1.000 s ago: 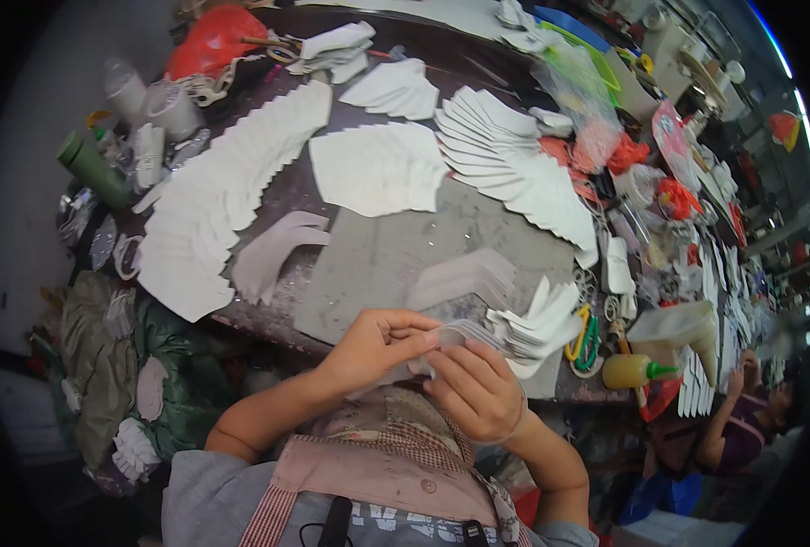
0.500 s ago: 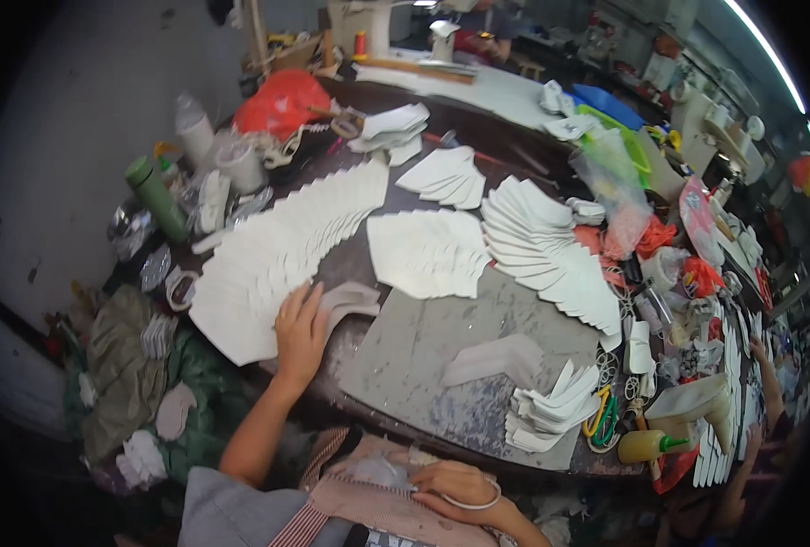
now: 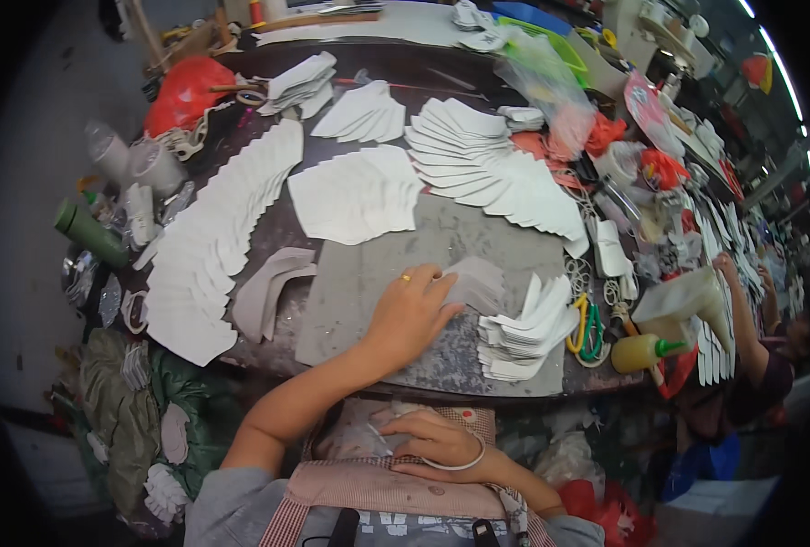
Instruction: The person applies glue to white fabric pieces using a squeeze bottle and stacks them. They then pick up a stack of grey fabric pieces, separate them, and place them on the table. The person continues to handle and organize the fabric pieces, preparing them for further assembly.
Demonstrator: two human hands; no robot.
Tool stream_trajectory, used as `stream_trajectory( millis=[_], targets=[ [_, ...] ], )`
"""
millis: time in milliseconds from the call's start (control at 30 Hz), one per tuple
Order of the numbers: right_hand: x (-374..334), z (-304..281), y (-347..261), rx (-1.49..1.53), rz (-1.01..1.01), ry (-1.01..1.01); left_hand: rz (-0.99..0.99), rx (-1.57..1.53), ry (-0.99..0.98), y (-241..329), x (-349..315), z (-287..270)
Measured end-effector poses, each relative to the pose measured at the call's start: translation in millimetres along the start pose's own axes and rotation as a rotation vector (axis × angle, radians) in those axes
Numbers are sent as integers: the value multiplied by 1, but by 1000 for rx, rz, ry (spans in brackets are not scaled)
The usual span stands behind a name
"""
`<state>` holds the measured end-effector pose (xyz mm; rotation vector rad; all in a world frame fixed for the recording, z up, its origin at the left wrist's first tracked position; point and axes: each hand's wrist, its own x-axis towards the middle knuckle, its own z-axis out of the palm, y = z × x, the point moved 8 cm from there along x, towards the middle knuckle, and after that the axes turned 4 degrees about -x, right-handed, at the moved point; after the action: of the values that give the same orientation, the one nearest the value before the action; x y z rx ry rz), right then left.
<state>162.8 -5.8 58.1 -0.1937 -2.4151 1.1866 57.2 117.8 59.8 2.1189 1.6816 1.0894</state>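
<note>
My left hand [image 3: 411, 314] reaches over the grey work board, fingers stretched and thumb apart. Its fingertips meet the left edge of some pale grey, bent flat pieces [image 3: 478, 281] lying on the board. Close to my waist, my right hand [image 3: 441, 444] is held with fingers curled in front of the pink apron [image 3: 378, 492]; a thin pale item shows at its fingertips, too small to name. Right of the grey pieces sits a pile of white curved pieces [image 3: 525, 333]. More grey curved pieces [image 3: 273, 284] lie left of the board [image 3: 350, 283].
White cut pieces are fanned out on the left [image 3: 213, 246], in the middle [image 3: 355, 193] and on the right [image 3: 496, 159]. Scissors [image 3: 587, 326] and a yellow bottle with a green tip [image 3: 642, 353] lie at the right. A green flask [image 3: 90, 232] stands left. Another person's arm [image 3: 742, 319] shows far right.
My left hand has moved right, from the grey pieces beside the left fan to those on the board. My right hand stays near the apron. The view has shifted.
</note>
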Motion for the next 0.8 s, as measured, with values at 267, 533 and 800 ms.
stream_trajectory(
  millis=[267,533,800],
  targets=[
    [-33,-12,15,34,64,120,2,29,2,-12,0,30],
    [-27,-16,11,-8,-21,138,11,184,22,-5,0,32],
    [-35,-23,12,-23,13,199,153,376,119,18,-6,28]
  ],
)
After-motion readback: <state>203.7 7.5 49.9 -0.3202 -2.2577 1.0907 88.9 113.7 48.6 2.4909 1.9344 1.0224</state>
